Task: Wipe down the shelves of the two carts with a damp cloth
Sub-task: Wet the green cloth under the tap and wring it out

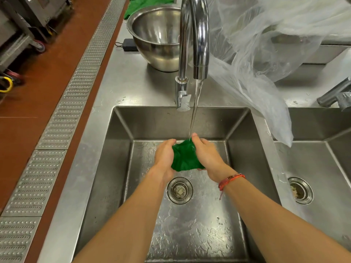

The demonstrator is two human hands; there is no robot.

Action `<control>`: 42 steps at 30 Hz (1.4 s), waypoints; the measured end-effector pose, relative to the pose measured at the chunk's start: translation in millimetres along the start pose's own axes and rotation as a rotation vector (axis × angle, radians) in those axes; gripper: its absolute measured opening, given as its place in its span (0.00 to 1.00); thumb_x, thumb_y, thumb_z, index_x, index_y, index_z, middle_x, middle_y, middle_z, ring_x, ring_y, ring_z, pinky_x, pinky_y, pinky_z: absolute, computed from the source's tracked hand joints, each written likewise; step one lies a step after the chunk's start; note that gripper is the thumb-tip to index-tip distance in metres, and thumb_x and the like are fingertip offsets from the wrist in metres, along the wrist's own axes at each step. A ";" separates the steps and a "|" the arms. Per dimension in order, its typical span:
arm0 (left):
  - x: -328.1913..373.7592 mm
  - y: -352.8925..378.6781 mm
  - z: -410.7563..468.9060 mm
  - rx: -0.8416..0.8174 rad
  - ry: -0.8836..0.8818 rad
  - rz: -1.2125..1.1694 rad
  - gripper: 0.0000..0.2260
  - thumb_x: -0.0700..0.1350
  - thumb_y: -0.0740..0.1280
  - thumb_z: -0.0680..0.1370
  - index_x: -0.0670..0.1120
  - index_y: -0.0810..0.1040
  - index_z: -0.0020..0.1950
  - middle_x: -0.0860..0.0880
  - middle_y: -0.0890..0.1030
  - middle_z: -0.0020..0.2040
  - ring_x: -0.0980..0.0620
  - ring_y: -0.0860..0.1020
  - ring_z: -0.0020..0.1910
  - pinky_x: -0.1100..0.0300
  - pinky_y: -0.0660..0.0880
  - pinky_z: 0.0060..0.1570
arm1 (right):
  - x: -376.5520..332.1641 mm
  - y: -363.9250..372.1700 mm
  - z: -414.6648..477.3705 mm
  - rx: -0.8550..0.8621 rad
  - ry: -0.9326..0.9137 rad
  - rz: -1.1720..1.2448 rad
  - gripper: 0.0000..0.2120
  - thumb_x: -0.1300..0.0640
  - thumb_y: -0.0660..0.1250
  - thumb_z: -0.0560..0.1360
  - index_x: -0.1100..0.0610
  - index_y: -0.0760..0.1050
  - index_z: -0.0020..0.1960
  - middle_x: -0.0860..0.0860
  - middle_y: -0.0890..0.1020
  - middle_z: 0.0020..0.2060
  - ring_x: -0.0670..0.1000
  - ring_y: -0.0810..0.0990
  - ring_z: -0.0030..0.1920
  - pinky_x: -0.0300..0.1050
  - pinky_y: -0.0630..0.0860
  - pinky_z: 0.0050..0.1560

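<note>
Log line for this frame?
step: wetting green cloth | left hand: grips green cloth | right hand: grips green cloth | faucet: running | place: over sink

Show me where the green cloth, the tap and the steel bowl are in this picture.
green cloth (185,158): head view, on its bunched middle.
tap (200,72): head view, on the spout's end, where the water runs out.
steel bowl (161,54): head view, on its outer wall, near side.
</note>
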State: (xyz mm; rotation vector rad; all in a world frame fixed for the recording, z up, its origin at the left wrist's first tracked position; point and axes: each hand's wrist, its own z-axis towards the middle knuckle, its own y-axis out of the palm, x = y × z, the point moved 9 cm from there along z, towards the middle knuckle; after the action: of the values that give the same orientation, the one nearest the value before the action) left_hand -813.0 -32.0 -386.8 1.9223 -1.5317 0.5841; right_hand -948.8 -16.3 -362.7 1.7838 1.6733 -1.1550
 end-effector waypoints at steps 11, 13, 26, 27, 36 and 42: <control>-8.6 52.8 -14.9 -0.137 -0.038 -0.242 0.21 0.58 0.53 0.83 0.48 0.67 0.35 0.52 0.71 0.25 0.56 0.70 0.30 0.61 0.70 0.34 | -39.5 11.5 -16.0 0.227 -0.360 -0.365 0.29 0.32 0.54 0.78 0.54 0.71 0.31 0.48 0.78 0.28 0.52 0.79 0.34 0.50 0.76 0.38; -11.8 47.1 -11.7 -0.098 -0.037 -0.274 0.20 0.53 0.57 0.83 0.46 0.69 0.33 0.49 0.72 0.25 0.54 0.74 0.28 0.62 0.73 0.30 | -38.4 11.7 -13.7 0.225 -0.377 -0.385 0.29 0.35 0.53 0.79 0.52 0.70 0.29 0.49 0.78 0.28 0.54 0.79 0.35 0.52 0.77 0.39; -13.5 7.5 -4.7 -0.249 -0.123 0.047 0.29 0.55 0.77 0.67 0.39 0.81 0.61 0.39 0.85 0.53 0.40 0.84 0.50 0.48 0.82 0.43 | -4.7 -30.2 16.5 0.165 -0.175 -0.318 0.25 0.45 0.57 0.83 0.58 0.71 0.32 0.52 0.76 0.30 0.54 0.76 0.37 0.48 0.69 0.40; -14.1 9.6 -6.4 -0.287 -0.130 0.047 0.25 0.54 0.75 0.70 0.39 0.81 0.61 0.39 0.84 0.54 0.40 0.84 0.51 0.48 0.81 0.47 | -5.7 -30.5 17.4 0.162 -0.172 -0.311 0.24 0.45 0.58 0.82 0.57 0.70 0.31 0.51 0.75 0.30 0.54 0.75 0.36 0.48 0.68 0.39; -9.8 13.4 -5.2 -0.278 -0.110 -0.021 0.19 0.51 0.69 0.78 0.39 0.79 0.63 0.38 0.83 0.56 0.40 0.83 0.55 0.46 0.81 0.52 | -58.6 -19.9 8.6 0.165 -0.378 -0.475 0.15 0.53 0.57 0.83 0.59 0.79 0.49 0.54 0.82 0.43 0.57 0.78 0.46 0.47 0.69 0.45; 4.2 16.6 -1.9 -0.299 -0.056 -0.048 0.18 0.51 0.68 0.79 0.41 0.80 0.63 0.40 0.83 0.59 0.41 0.82 0.58 0.47 0.79 0.55 | -115.0 -6.9 8.2 0.165 -0.587 -0.370 0.15 0.51 0.57 0.81 0.58 0.79 0.51 0.55 0.84 0.41 0.59 0.82 0.46 0.59 0.78 0.51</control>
State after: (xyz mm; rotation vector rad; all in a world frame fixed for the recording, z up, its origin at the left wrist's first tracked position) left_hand -828.0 -36.1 -379.6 1.7522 -1.5073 0.2635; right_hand -948.8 -90.2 -273.9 1.0671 1.5984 -1.8077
